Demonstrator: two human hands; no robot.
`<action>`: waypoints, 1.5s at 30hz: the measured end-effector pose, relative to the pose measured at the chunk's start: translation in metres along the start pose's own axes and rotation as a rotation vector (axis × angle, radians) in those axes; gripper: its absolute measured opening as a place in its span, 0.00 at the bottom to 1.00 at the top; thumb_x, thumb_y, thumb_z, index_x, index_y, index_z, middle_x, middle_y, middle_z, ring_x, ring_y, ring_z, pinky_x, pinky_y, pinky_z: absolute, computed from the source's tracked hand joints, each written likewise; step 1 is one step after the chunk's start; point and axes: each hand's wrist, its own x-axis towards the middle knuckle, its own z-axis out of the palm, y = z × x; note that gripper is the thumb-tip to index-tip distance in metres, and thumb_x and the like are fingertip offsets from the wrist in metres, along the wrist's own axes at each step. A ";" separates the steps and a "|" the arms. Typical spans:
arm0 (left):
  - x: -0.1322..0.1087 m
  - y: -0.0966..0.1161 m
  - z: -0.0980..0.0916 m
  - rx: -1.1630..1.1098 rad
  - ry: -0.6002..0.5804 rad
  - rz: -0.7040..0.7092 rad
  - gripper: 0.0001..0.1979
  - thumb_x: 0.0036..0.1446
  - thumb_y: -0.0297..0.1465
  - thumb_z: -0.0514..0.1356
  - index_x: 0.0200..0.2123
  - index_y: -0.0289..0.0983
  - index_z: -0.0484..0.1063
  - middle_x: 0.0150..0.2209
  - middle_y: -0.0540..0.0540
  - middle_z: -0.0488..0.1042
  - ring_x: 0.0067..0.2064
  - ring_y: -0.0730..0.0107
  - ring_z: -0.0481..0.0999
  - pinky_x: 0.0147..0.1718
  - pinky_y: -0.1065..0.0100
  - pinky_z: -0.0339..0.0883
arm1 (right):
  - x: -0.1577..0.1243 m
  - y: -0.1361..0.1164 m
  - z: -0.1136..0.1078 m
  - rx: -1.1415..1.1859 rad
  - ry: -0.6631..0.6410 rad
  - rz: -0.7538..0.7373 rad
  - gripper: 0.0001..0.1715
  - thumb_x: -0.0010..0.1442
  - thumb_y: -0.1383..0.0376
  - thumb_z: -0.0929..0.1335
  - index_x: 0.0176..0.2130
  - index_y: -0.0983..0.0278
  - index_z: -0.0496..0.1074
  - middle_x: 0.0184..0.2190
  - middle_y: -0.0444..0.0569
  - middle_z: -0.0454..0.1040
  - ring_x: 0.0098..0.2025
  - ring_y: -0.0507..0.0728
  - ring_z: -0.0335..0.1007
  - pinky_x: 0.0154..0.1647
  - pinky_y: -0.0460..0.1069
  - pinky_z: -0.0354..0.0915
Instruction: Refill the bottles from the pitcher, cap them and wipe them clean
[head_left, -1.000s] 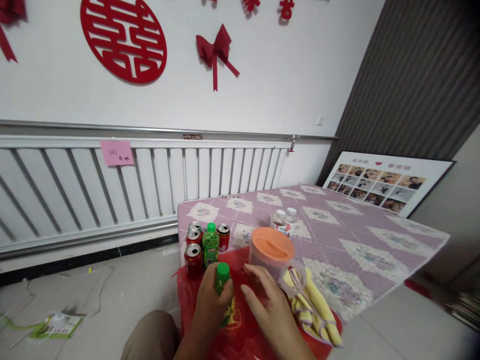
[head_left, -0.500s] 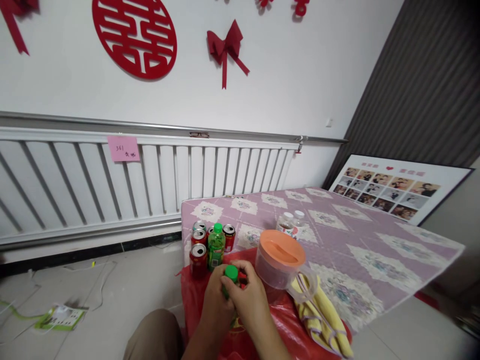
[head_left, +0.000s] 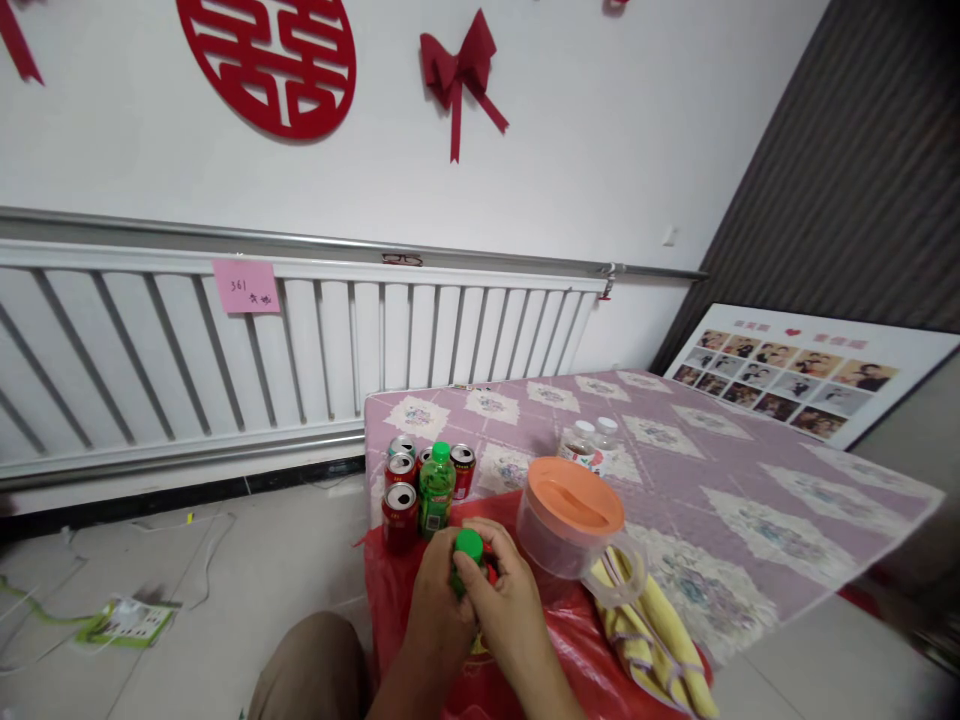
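My left hand (head_left: 435, 605) is wrapped round the body of a green bottle, of which only the green cap (head_left: 469, 546) shows. My right hand (head_left: 510, 605) is closed over the bottle's neck just under the cap. Both hands hover above a red plastic bag (head_left: 570, 650) on the table's near corner. Just beyond stand a second green bottle (head_left: 436, 492) and several red drink cans (head_left: 400, 515).
A clear pitcher with an orange lid (head_left: 574, 515) stands right of my hands, a yellow cloth (head_left: 652, 645) beside it. Two small clear bottles (head_left: 592, 445) sit farther back on the purple patterned tablecloth (head_left: 712, 470). A white radiator (head_left: 187, 360) lines the wall. Leaflets (head_left: 124, 622) lie on the floor.
My right hand came from the red bag onto the bottle's neck and stays closed there. The view shifted slightly up and right.
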 end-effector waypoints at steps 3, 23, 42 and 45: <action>0.000 0.000 0.000 -0.015 -0.005 0.003 0.12 0.57 0.30 0.56 0.45 0.38 0.69 0.43 0.43 0.74 0.44 0.58 0.74 0.46 0.58 0.67 | -0.003 0.003 -0.004 -0.020 -0.065 -0.027 0.19 0.60 0.60 0.66 0.50 0.59 0.74 0.52 0.52 0.75 0.55 0.60 0.70 0.58 0.53 0.64; -0.001 -0.001 0.000 -0.060 -0.006 -0.054 0.10 0.57 0.30 0.57 0.43 0.38 0.70 0.41 0.43 0.75 0.41 0.59 0.75 0.41 0.60 0.68 | -0.005 -0.001 0.004 0.059 0.073 0.155 0.31 0.50 0.60 0.70 0.55 0.59 0.68 0.53 0.54 0.75 0.53 0.62 0.73 0.52 0.55 0.69; -0.001 0.003 -0.001 -0.040 0.010 -0.026 0.09 0.55 0.29 0.57 0.40 0.38 0.70 0.39 0.45 0.74 0.39 0.61 0.74 0.40 0.62 0.68 | -0.004 -0.002 0.004 0.018 0.078 0.142 0.20 0.49 0.62 0.72 0.44 0.59 0.71 0.42 0.49 0.79 0.42 0.60 0.77 0.43 0.52 0.72; -0.001 0.002 -0.001 -0.033 0.010 -0.026 0.09 0.55 0.28 0.57 0.41 0.38 0.69 0.39 0.46 0.74 0.40 0.62 0.74 0.41 0.62 0.68 | -0.005 -0.005 0.003 0.003 0.064 0.119 0.14 0.52 0.61 0.70 0.41 0.59 0.72 0.37 0.47 0.79 0.39 0.59 0.76 0.42 0.51 0.71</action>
